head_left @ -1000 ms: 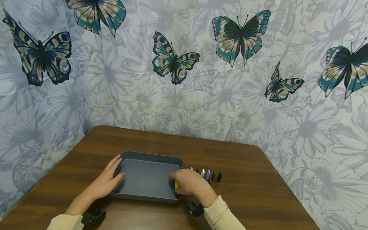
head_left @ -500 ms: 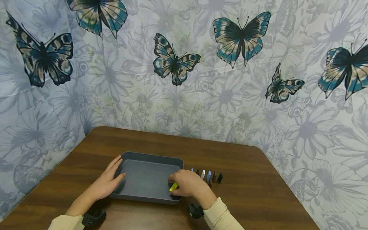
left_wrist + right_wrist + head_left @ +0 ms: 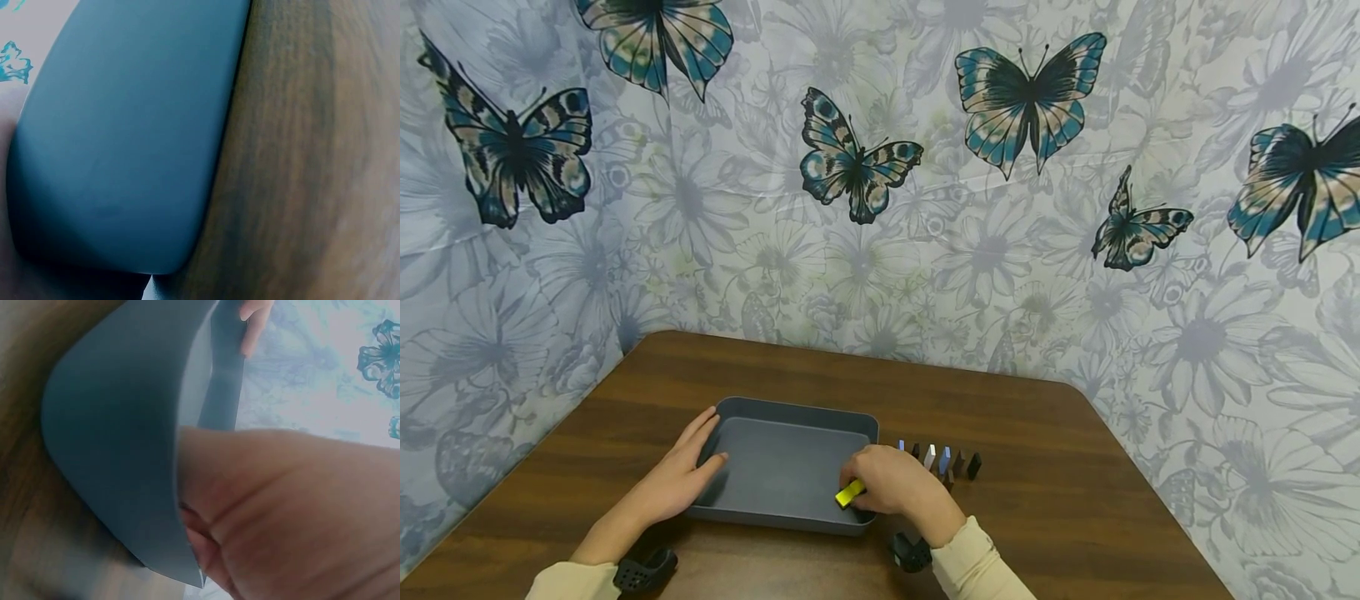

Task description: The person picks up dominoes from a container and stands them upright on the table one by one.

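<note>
A dark grey rectangular tray (image 3: pixel 775 467) lies on the table. My left hand (image 3: pixel 673 479) rests against its left side, fingers extended along the rim and thumb over the edge. Over the tray's near right corner, my right hand (image 3: pixel 891 482) pinches a small yellow oblong block (image 3: pixel 849 494) between thumb and fingers. One end of the block sticks out toward the left. In the right wrist view the tray's wall (image 3: pixel 119 437) hides the fingertips and the block. The left wrist view is filled mostly by the tray's outer wall (image 3: pixel 125 144).
Several small oblong blocks stand on end right of the tray, among them a white block (image 3: pixel 929 456), a blue block (image 3: pixel 944 461) and a black block (image 3: pixel 974 466). The brown wooden table (image 3: pixel 1037 517) reaches back to a butterfly-patterned wall (image 3: pixel 1000 317).
The yellow block has turned in my right hand from upright to lying over, its free end swinging left and down inside the tray. The left hand keeps its place on the tray.
</note>
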